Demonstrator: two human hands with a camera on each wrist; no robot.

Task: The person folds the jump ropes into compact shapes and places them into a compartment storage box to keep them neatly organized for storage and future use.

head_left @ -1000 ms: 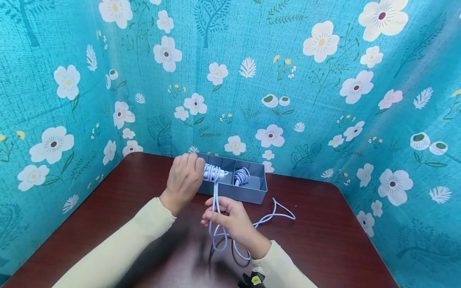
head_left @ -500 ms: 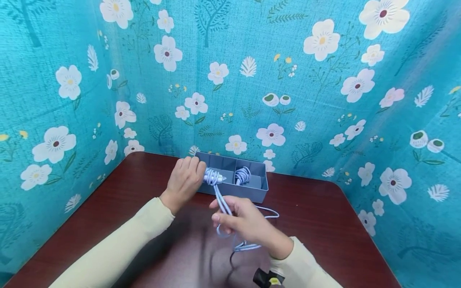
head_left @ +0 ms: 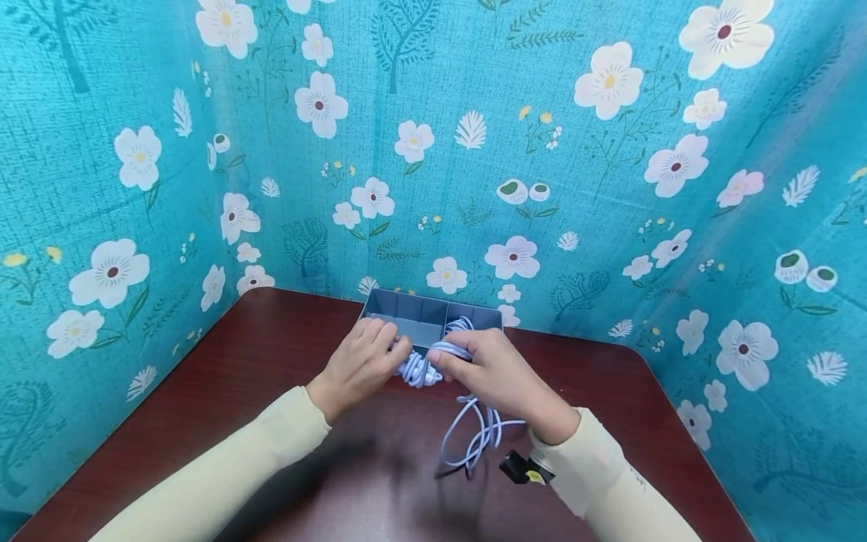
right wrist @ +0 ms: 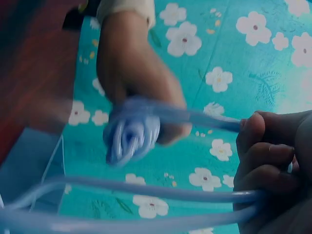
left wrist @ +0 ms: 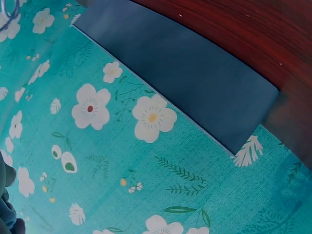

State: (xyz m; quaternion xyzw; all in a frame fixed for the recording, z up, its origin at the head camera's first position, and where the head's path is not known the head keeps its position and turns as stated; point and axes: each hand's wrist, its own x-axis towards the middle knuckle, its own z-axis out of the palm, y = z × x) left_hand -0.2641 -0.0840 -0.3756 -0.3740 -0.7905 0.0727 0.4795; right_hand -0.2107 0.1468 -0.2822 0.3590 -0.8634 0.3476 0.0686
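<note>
A pale bluish-white cable is wound into a thick bundle (head_left: 418,370), with a whitish end poking out on its right in the head view. My left hand (head_left: 366,360) grips that bundle in front of the box. Close on its right, my right hand (head_left: 491,369) pinches the doubled loose strands (head_left: 452,350) of the same cable. In the right wrist view the strands run taut from the wound bundle (right wrist: 130,134) to my curled right fingers (right wrist: 268,156). Slack loops (head_left: 474,444) hang below the right hand.
A grey-blue divided box (head_left: 406,301) stands at the table's back; another coiled cable (head_left: 460,324) lies in its right part, half hidden by my right hand. The dark red table (head_left: 284,331) meets a flowered teal curtain (head_left: 433,165) at the back and sides.
My left hand has come slightly right and lower with the bundle. My right hand has swung right, then up beside the bundle, carrying the strands; the slack loops have shifted right.
</note>
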